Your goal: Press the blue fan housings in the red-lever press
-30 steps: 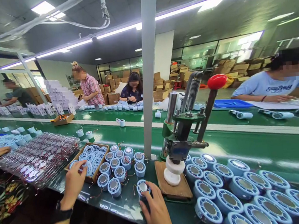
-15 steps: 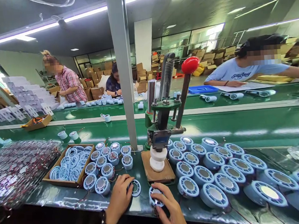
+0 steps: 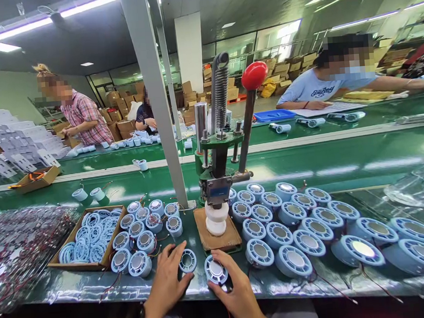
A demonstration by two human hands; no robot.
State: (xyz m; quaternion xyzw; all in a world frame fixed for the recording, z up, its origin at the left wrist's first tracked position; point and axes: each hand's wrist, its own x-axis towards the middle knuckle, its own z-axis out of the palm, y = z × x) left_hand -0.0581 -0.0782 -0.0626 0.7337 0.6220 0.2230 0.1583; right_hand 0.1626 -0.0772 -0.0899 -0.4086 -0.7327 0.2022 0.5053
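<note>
Left hand (image 3: 168,279) — grip closed on blue ring (image 3: 194,261); right hand (image 3: 238,291) — grip closed on round blue part (image 3: 216,269), near press (image 3: 217,187).

Near your hands, the pale blue round housings (image 3: 295,260) look like smooth plastic with a soft sheen, their centre discs shiny and metallic. The dark green tabletop (image 3: 202,288) is glossy, throwing back light in streaks. To the left, the shallow brown open box (image 3: 112,265) looks like matt cardboard, and its thin pale blue rings (image 3: 94,235) like plastic. The upright hand press (image 3: 217,154) pairs bare metal, including a polished cylinder, with green-coated parts; its red ball knob (image 3: 254,75) is smooth and glossy. Your white stacked round blocks (image 3: 216,219) look smooth, on a brown, dull square board (image 3: 202,232).
</note>
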